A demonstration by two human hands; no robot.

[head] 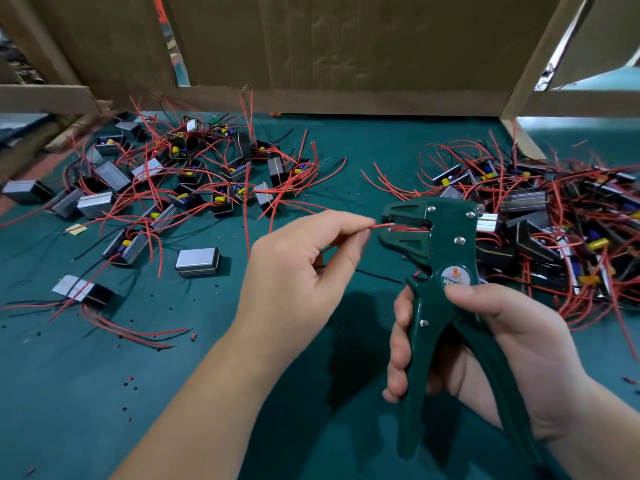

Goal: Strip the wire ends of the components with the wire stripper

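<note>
- The dark green pistol-style wire stripper [450, 258] stands upright in the right hand [512, 348]. Its head is at the far end, its mouth faces left, and the handles point back toward the person.
- The fingers of that hand are curled round both handles with the thumb up by the round label. The handles look spread apart, so I'd say no squeeze yet.
- The left hand [301, 261] pinches a thin red insulated wire [381, 225] at its fingertips, just left of the tool's head.
- The key bit is that the wire runs roughly left to right, and its free end pokes right into the open mouth. It's lined up across the tool, not along it.
- I can't tell how deep the tip sits, since the red parts inside the mouth blend with the wire.
- I also can't see which component the wire belongs to, because the left hand covers the rest of it.
- There are heaps of small boxed components with red leads on the green tabletop [86, 393], a far-left pile [194, 181] and a right pile [561, 216]. The right one is partly hidden by the stripper and cut off at the edge.
</note>
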